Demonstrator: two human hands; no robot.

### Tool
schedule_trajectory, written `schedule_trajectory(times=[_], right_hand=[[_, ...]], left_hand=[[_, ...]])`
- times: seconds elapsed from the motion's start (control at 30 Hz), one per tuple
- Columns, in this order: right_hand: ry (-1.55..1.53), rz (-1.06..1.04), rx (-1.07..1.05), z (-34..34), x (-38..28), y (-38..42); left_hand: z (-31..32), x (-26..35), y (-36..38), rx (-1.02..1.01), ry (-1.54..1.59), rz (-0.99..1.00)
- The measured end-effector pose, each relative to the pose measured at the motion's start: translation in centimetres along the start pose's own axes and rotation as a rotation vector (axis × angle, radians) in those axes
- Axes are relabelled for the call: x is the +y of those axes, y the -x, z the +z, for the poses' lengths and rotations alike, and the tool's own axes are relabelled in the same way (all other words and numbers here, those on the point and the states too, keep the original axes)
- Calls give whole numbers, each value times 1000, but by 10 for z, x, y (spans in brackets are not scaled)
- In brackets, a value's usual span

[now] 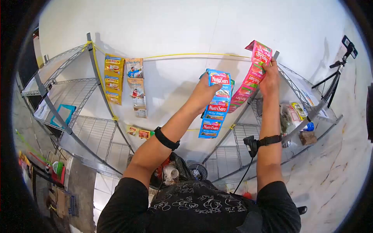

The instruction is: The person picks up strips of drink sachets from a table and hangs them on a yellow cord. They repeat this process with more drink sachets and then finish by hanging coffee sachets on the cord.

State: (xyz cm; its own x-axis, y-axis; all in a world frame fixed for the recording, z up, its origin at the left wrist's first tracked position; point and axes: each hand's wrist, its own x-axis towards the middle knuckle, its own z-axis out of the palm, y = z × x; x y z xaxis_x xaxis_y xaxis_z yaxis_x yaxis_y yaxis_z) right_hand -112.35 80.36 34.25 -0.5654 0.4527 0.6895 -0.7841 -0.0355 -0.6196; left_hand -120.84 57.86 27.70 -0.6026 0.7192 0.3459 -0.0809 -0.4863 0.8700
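Note:
My left hand (203,95) is closed on a strip of blue NutriSari sachets (216,108), thumb in front and the other fingers mostly hidden behind it. The strip hangs down below the yellow cord (182,54). Higher and to the right, my right hand (271,79) pinches a strip of pink NutriSari sachets (254,73) near its upper part; its top end folds over and its tail slants down behind the blue strip. From the cord's left part hang yellow Energen sachets (114,79) and a White Koffie sachet strip (136,87).
Grey wire shelves stand on the left (87,83) and right (241,143). Lower sachets (138,132) hang on a second cord. A black bag (179,165) and a round basket (197,170) sit below. A phone tripod (338,73) stands far right.

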Motion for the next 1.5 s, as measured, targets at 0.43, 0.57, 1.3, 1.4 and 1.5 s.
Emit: schedule_trajectory(times=[0.43,0.57,1.3,1.4,1.5], right_hand=[[156,85,290,-39,42,-54],[128,45,309,-54,52,-54],[95,51,386,-64,36,-41],[233,-45,438,-60,37,-42],[380,-99,392,-71,38,-43]], left_hand=[[13,-51,-56,206,-557,233],[32,-73,-80,296,-634,281],[34,-54,-97,-412,-388,-54],[40,-50,-97,-494,-724,55],[45,-47,-102,-448,-745,178]])
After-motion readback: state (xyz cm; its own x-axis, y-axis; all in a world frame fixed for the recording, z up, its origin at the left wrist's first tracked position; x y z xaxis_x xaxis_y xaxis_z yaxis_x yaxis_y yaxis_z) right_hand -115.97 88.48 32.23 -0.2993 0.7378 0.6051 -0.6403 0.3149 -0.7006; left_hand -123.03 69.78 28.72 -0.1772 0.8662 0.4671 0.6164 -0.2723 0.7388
